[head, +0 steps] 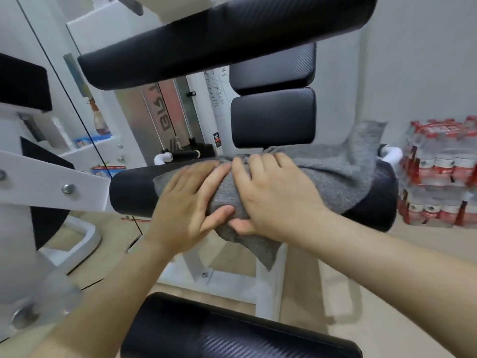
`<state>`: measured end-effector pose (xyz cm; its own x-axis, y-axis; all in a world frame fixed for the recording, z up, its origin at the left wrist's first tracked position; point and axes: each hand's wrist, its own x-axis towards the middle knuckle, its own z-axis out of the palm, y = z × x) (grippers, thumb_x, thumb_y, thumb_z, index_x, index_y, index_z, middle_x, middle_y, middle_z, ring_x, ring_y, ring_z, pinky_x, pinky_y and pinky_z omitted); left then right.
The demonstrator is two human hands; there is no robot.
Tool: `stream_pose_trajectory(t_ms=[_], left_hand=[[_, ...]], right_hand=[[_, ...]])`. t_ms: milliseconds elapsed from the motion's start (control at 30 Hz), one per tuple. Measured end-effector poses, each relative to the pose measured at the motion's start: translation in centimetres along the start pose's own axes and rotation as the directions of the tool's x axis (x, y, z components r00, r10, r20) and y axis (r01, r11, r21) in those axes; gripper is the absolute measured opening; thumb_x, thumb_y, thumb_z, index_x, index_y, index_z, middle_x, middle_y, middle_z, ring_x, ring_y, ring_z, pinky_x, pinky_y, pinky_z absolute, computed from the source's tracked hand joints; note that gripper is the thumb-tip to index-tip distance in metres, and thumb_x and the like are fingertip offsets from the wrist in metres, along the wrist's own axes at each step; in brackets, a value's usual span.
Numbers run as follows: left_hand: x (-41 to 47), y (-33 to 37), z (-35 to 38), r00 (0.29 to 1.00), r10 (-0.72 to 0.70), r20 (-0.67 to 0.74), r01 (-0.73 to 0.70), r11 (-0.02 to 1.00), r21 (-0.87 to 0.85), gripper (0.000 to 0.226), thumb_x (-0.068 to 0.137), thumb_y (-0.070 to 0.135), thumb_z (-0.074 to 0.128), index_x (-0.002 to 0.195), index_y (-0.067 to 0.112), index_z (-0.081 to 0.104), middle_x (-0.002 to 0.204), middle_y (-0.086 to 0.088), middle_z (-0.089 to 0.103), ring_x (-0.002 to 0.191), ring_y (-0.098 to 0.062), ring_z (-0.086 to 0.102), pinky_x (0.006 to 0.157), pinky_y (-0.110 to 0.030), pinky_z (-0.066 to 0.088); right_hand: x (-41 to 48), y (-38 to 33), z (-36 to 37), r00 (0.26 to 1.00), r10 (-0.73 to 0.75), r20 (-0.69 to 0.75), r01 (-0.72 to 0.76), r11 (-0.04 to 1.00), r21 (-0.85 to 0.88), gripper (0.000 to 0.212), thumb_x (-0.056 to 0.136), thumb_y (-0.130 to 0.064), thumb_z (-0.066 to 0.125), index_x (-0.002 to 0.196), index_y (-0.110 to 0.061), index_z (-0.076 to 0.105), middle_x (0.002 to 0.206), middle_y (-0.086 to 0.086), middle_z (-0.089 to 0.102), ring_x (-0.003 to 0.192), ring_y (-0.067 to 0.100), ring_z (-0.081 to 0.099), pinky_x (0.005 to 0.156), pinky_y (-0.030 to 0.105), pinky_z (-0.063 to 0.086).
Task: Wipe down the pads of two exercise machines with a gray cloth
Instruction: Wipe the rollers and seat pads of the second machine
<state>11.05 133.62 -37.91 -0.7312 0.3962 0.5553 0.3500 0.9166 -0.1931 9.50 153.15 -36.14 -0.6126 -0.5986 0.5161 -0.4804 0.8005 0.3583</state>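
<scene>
Gray terry cloth lying draped over black cylindrical roller pad, covering middle through right end; left end showing bare.
Left hand pressing cloth, fingers spread near-straight, thumb against underside.
Right hand wrapping cloth, fingers curling over top, thumb beneath.
Doing it well, likely: cupping cloth round curve, sliding toward bare left end, twisting wrists so underside is getting wiped; gathering dangling corner first.

Sideways letters, seemingly BIG, on silver panel, handwriting on white post illegible
</scene>
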Motion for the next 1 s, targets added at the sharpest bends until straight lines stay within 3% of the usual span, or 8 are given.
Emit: stream_pose_trajectory(t_ms=[167, 433, 533, 600, 667, 733, 867, 1000], left_hand=[[-4.1, -8.6, -0.2, 0.986, -0.169, 0.005, 0.169, 0.986, -0.013, 0.062, 0.093, 0.051, 0.036, 0.146, 0.018, 0.035, 0.146, -0.005, 0.040, 0.134, -0.024, 0.036, 0.113, -0.046, 0.027], [-4.7, -14.2, 0.2, 0.945, -0.326, -0.008, 0.306, 0.894, -0.327, 0.055, 0.096, 0.049, 0.027, 0.140, 0.023, 0.045, 0.141, 0.003, 0.046, 0.133, -0.012, 0.037, 0.115, -0.038, 0.026], [-3.5, -12.8, 0.3, 0.903, -0.430, -0.016, 0.399, 0.852, -0.338, 0.051, 0.095, 0.044, 0.024, 0.133, 0.024, 0.051, 0.134, 0.000, 0.053, 0.127, -0.017, 0.043, 0.111, -0.046, 0.031], [-2.3, -10.6, 0.0, 0.905, -0.418, -0.078, 0.374, 0.869, -0.324, 0.043, 0.095, 0.033, 0.029, 0.125, 0.021, 0.058, 0.126, -0.003, 0.060, 0.119, -0.023, 0.051, 0.105, -0.052, 0.036], [-0.7, -7.3, -0.6, 0.920, -0.380, -0.101, 0.327, 0.881, -0.341, 0.042, 0.094, 0.025, 0.033, 0.120, 0.015, 0.064, 0.118, -0.007, 0.066, 0.111, -0.025, 0.057, 0.102, -0.042, 0.039], [1.0, -4.0, -1.0, 0.934, -0.355, -0.048, 0.321, 0.889, -0.328, 0.045, 0.094, 0.029, 0.031, 0.119, 0.017, 0.065, 0.112, -0.001, 0.067, 0.106, -0.018, 0.057, 0.096, -0.031, 0.039], [4.8, 2.6, -1.9, 0.945, -0.306, 0.116, 0.328, 0.893, -0.310, 0.051, 0.090, 0.043, 0.019, 0.107, 0.025, 0.064, 0.113, 0.000, 0.067, 0.105, -0.020, 0.058, 0.095, -0.039, 0.043], [9.4, 9.1, -2.4, 0.923, -0.230, 0.308, 0.296, 0.937, -0.187, 0.049, 0.097, 0.042, 0.017, 0.122, 0.029, 0.058, 0.133, 0.001, 0.058, 0.118, -0.024, 0.051, 0.093, -0.036, 0.040]], right_hand=[[6.8, -8.0, 0.2, 0.999, -0.048, -0.005, 0.048, 0.996, 0.069, 0.090, 0.082, -0.064, 0.046, 0.140, 0.002, 0.028, 0.131, 0.026, 0.047, 0.115, 0.038, 0.047, 0.098, 0.050, 0.034], [12.9, -14.4, 0.3, 1.000, -0.011, 0.007, 0.010, 0.995, 0.097, 0.065, 0.090, -0.052, 0.042, 0.136, -0.007, 0.043, 0.131, 0.013, 0.055, 0.118, 0.029, 0.052, 0.101, 0.047, 0.036], [12.2, -13.3, 0.4, 0.999, -0.022, -0.050, 0.030, 0.987, 0.157, 0.052, 0.091, -0.046, 0.043, 0.129, -0.010, 0.047, 0.124, 0.008, 0.059, 0.109, 0.024, 0.055, 0.091, 0.039, 0.040], [11.0, -11.7, 0.5, 0.998, -0.006, -0.065, 0.019, 0.978, 0.206, 0.052, 0.090, -0.046, 0.046, 0.128, -0.010, 0.048, 0.122, 0.008, 0.059, 0.108, 0.024, 0.057, 0.087, 0.037, 0.040], [9.4, -9.3, 0.1, 0.998, 0.019, -0.052, -0.006, 0.970, 0.244, 0.048, 0.091, -0.042, 0.046, 0.127, -0.010, 0.049, 0.122, 0.007, 0.060, 0.108, 0.025, 0.057, 0.087, 0.037, 0.040], [7.3, -6.5, -0.4, 0.998, 0.060, -0.019, -0.053, 0.958, 0.282, 0.042, 0.092, -0.039, 0.045, 0.124, -0.013, 0.051, 0.121, 0.006, 0.060, 0.108, 0.025, 0.057, 0.089, 0.037, 0.037], [2.3, -0.1, -2.4, 0.987, 0.117, 0.109, -0.144, 0.945, 0.293, 0.049, 0.089, -0.049, 0.044, 0.123, -0.015, 0.051, 0.120, 0.006, 0.061, 0.107, 0.027, 0.059, 0.081, 0.039, 0.036], [-1.5, 6.5, -3.7, 0.947, 0.132, 0.293, -0.226, 0.922, 0.313, 0.057, 0.085, -0.064, 0.039, 0.122, -0.023, 0.051, 0.117, -0.002, 0.063, 0.104, 0.025, 0.059, 0.069, 0.034, 0.035]])
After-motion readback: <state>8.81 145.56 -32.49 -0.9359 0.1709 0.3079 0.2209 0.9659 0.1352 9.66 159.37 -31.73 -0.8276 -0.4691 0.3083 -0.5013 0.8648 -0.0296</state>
